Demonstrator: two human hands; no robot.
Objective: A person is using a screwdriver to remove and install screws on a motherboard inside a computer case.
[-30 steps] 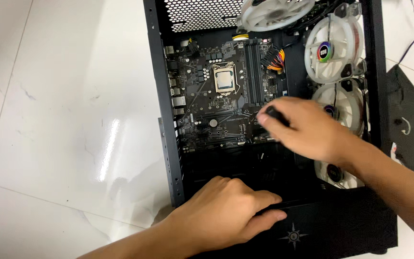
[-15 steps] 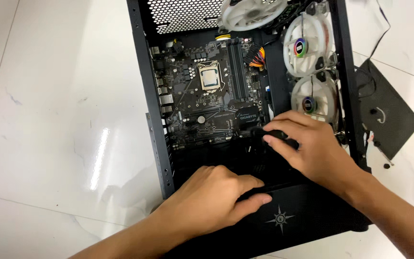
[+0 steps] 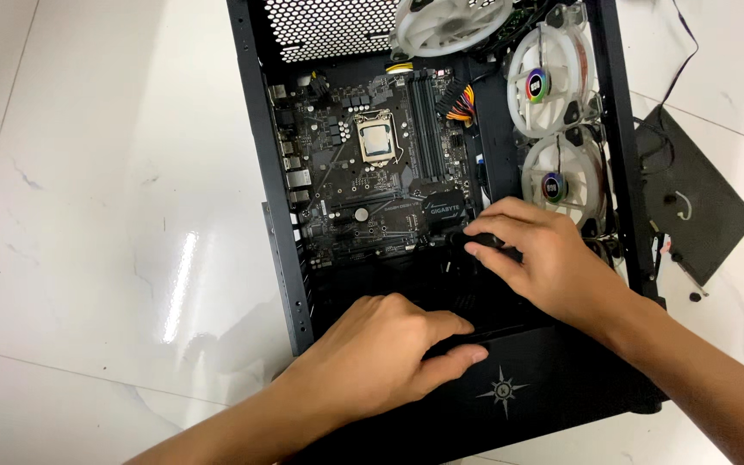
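Note:
A black computer case lies open on a white tiled floor. Inside sits a dark motherboard with a bare silver processor in its socket. My left hand rests flat on the case's lower shroud, fingers curled over its upper edge. My right hand reaches in near the motherboard's lower right corner, fingers pinched around a small black part that is mostly hidden.
Two white fans with coloured hubs line the case's right side, and another fan sits at the top. Orange and yellow cables plug in beside the memory slots. A dark side panel lies on the floor at right.
My view has shifted, so the case sits further left and lower in frame. My right hand moved down from the fans to the motherboard's lower right corner. My left hand stayed on the shroud.

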